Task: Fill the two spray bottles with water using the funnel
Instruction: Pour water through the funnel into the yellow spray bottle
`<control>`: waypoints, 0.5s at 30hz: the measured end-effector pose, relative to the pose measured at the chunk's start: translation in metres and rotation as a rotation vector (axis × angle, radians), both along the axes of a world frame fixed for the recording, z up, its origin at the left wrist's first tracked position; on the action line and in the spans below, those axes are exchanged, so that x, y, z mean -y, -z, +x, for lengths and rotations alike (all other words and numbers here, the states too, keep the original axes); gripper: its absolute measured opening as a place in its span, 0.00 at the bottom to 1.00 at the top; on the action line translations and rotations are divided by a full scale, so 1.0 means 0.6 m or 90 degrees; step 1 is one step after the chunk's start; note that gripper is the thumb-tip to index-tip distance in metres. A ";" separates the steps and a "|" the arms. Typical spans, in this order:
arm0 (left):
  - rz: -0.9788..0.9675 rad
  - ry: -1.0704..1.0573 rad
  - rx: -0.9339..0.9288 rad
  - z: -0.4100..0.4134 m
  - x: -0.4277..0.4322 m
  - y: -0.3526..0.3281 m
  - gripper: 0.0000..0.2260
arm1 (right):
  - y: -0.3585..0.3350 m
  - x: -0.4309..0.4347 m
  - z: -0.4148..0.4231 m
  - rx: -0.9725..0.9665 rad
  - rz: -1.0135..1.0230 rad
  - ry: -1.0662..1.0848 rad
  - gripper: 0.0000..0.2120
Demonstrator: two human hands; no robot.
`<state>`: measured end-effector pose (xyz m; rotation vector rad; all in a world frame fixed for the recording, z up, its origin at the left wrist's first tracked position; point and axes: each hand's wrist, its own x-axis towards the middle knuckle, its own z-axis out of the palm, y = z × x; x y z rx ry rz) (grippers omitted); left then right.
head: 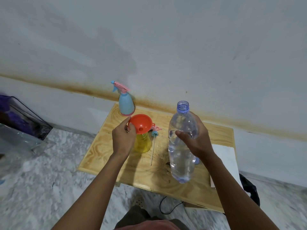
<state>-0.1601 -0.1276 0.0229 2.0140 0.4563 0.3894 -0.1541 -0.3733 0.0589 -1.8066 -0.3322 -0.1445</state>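
The left hand (123, 138) is pinching the rim of the orange funnel (141, 124), which is sitting in the yellow spray bottle (143, 144) on the tabletop (103, 151). The right hand (198, 141) is gripping an uncapped water bottle (181, 156) nearby. The blue spray bottle (126, 105) is standing behind them.

The left hand (123, 138) and right hand (197, 143) were bare, as were both forearms down to the lower edge of the frame. At bottom centre showed a faded reddish-pink cloth top (149, 226) and, just above it, dark olive-brown cloth trousers (137, 213).
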 end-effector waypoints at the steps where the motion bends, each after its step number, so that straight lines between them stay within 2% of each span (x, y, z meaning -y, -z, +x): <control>1: -0.002 -0.001 0.001 0.000 0.000 0.000 0.17 | -0.004 -0.003 0.003 -0.034 0.005 -0.026 0.29; 8: -0.033 -0.013 0.019 -0.002 -0.001 -0.003 0.16 | -0.008 -0.017 0.016 -0.168 -0.004 -0.141 0.33; 15: -0.035 -0.016 0.033 -0.004 0.001 -0.007 0.16 | -0.011 -0.027 0.021 -0.228 -0.047 -0.206 0.25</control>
